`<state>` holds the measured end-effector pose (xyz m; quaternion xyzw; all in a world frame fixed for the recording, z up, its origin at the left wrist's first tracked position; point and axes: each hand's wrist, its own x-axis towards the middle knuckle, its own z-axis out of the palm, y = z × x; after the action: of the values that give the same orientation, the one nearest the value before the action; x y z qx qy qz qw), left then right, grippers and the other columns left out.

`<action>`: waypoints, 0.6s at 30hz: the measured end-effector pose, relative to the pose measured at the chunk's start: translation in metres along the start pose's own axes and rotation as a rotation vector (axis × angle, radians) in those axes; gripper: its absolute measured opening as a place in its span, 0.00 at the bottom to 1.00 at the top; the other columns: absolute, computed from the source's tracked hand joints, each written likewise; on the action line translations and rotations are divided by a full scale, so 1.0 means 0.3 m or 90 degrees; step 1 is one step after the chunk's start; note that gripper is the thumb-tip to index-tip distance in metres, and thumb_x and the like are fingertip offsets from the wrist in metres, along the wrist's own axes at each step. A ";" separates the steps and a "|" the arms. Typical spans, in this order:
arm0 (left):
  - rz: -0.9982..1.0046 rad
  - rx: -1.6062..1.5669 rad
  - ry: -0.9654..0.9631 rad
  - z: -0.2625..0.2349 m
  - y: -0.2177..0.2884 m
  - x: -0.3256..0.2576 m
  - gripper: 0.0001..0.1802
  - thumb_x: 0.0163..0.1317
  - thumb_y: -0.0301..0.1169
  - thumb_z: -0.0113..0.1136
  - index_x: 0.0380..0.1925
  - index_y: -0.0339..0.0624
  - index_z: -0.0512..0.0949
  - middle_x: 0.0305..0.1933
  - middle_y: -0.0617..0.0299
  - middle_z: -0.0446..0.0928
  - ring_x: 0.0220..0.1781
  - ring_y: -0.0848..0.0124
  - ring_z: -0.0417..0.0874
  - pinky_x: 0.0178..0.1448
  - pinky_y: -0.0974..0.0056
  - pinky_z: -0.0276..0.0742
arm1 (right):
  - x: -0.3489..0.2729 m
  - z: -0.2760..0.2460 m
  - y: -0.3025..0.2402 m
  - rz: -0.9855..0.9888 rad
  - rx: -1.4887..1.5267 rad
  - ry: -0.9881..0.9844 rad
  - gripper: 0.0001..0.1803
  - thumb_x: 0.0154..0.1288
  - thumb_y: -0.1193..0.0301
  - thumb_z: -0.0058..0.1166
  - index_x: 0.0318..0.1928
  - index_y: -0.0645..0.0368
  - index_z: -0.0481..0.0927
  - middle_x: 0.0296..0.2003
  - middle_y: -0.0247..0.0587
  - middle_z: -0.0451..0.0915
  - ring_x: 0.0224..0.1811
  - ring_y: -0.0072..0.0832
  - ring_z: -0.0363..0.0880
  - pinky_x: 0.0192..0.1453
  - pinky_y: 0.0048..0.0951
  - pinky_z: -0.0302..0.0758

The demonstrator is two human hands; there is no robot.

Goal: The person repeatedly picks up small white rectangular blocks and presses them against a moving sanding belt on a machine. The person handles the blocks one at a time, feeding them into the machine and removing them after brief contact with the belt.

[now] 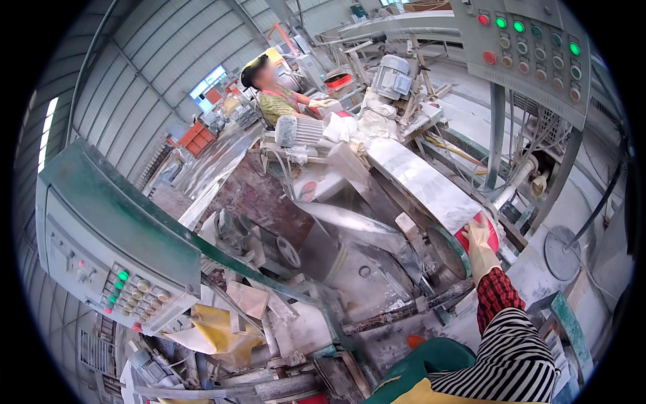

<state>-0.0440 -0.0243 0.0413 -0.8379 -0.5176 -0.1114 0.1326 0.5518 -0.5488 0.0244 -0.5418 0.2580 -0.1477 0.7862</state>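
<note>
My right hand (480,248), in a pale cream glove, reaches forward at the right. It lies against a red rounded piece (495,235) at the near end of a long white belt-like surface (424,176). Its fingers look spread over the red, with the thumb side toward the left; nothing shows held in them. Whether the red piece is part of the belt or lies loose, I cannot tell. A red-checked cuff and a black-and-white striped sleeve (508,350) cover my right arm. Just left of the hand is a green-rimmed wheel (449,252). My left hand is out of view.
A green-topped control box (114,249) stands at the left; a grey button panel (531,50) hangs at upper right. Beyond the belt are a motor (393,77) and a co-worker (279,97) with gloved hands. Dusty machine frames and a dark handwheel (288,252) fill the middle.
</note>
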 end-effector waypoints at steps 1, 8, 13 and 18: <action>0.014 0.009 0.007 -0.019 0.015 0.003 0.50 0.56 0.60 0.61 0.70 0.40 0.58 0.61 0.35 0.68 0.63 0.42 0.68 0.67 0.43 0.64 | 0.007 0.009 0.012 0.053 0.075 -0.012 0.35 0.65 0.74 0.52 0.72 0.50 0.60 0.43 0.42 0.80 0.34 0.29 0.79 0.42 0.38 0.79; -0.082 -0.026 0.002 -0.181 0.145 0.023 0.43 0.57 0.58 0.62 0.64 0.40 0.68 0.59 0.41 0.73 0.59 0.47 0.74 0.61 0.45 0.71 | -0.021 0.014 0.082 0.043 0.064 -0.052 0.31 0.68 0.75 0.52 0.70 0.52 0.61 0.37 0.36 0.78 0.31 0.27 0.78 0.31 0.26 0.77; -0.053 0.016 0.057 -0.211 0.165 0.145 0.37 0.63 0.56 0.55 0.64 0.41 0.69 0.62 0.42 0.72 0.64 0.46 0.72 0.68 0.47 0.66 | -0.270 0.028 0.336 0.071 0.083 -0.214 0.29 0.59 0.79 0.56 0.62 0.62 0.66 0.22 0.34 0.73 0.16 0.22 0.69 0.17 0.25 0.64; -0.063 -0.001 -0.005 -0.204 0.113 0.183 0.38 0.64 0.59 0.52 0.64 0.42 0.69 0.60 0.44 0.73 0.61 0.46 0.73 0.64 0.45 0.69 | -0.531 -0.101 0.588 0.191 -0.318 -0.264 0.15 0.56 0.75 0.60 0.46 0.62 0.82 0.24 0.41 0.82 0.21 0.31 0.80 0.24 0.34 0.76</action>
<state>0.0075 -0.0134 0.1129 -0.8118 -0.5588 -0.1151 0.1242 0.3951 -0.4257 -0.1087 -0.6921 0.1977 0.1502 0.6778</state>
